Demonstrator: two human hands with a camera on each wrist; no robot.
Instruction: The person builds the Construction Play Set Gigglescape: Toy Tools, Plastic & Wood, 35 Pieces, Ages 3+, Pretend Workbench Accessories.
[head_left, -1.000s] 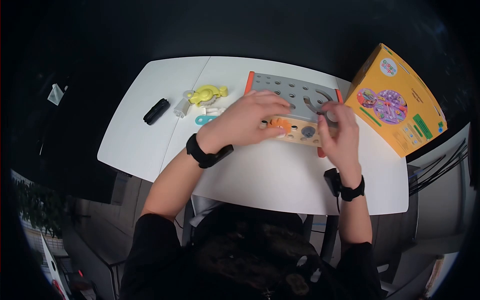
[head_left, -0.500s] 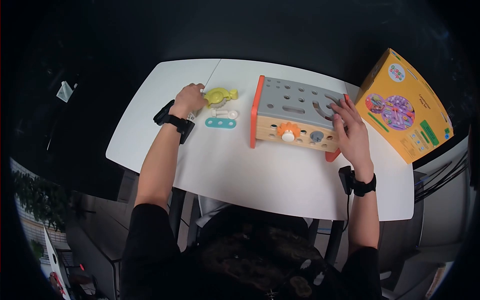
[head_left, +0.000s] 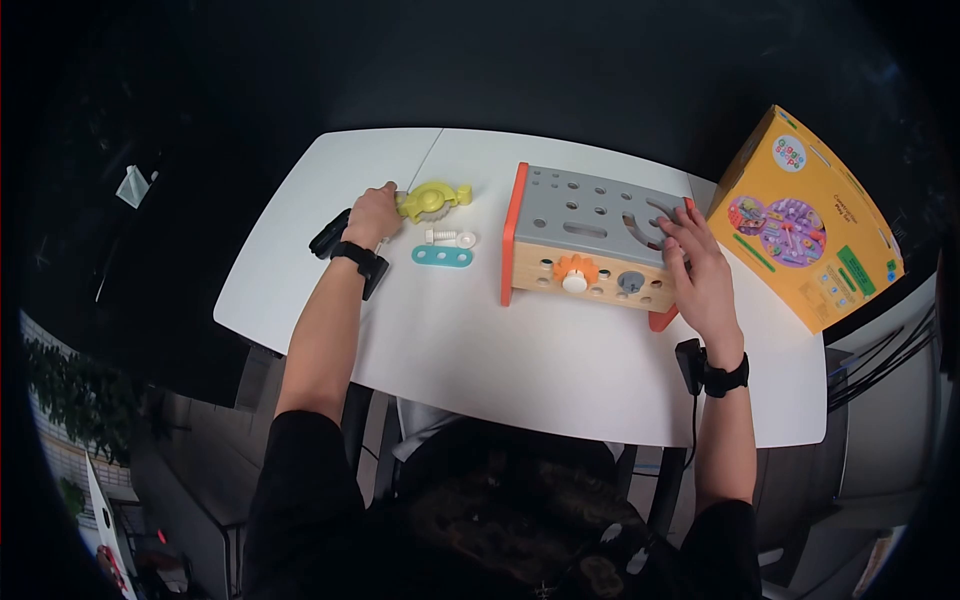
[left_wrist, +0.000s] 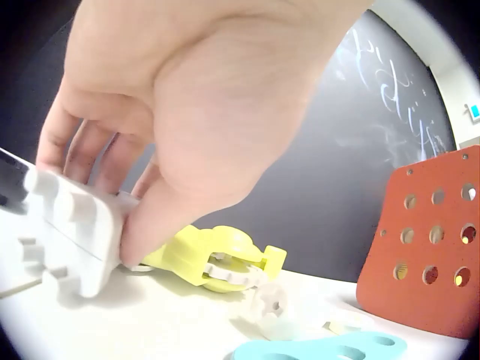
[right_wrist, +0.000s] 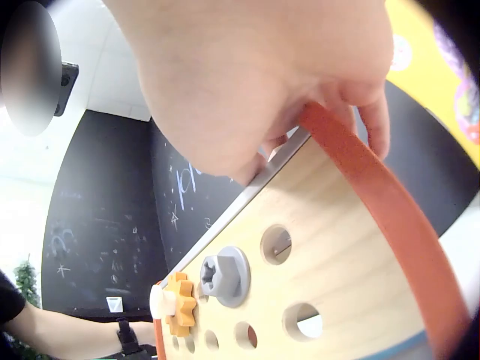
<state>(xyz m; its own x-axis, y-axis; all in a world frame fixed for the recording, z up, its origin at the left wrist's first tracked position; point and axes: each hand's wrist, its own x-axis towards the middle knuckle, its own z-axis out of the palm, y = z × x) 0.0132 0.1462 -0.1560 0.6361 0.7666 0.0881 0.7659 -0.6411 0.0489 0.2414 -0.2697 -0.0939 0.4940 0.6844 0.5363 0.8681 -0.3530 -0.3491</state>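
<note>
My left hand (head_left: pixel 375 215) is at the left of the table, its thumb and fingers gripping a pale block with short round pegs (left_wrist: pixel 84 244), which stands on edge in the left wrist view. Beside it lies a yellow-green toy circular saw (head_left: pixel 432 195). At the right end of the toy workbench (head_left: pixel 556 196), my right hand (head_left: pixel 703 280) holds its top corner. The thumb lies by the grey top and fingers hook over the orange-red side panel (right_wrist: pixel 390 202). An orange gear (head_left: pixel 582 263) with a white screw (head_left: pixel 574 284) and a grey bolt (head_left: pixel 631 282) sit on the wooden front.
Between saw and workbench lie a white bolt (head_left: pixel 441 237), a white nut (head_left: pixel 467 240) and a teal strip (head_left: pixel 431 257) with holes. A black object (head_left: pixel 328 236) lies left of my left hand. The yellow box (head_left: pixel 850 225) stands at the right edge.
My left hand has left the orange gear on the workbench, moved to the far left and taken hold of the pale block. My right hand stays at the workbench's right end.
</note>
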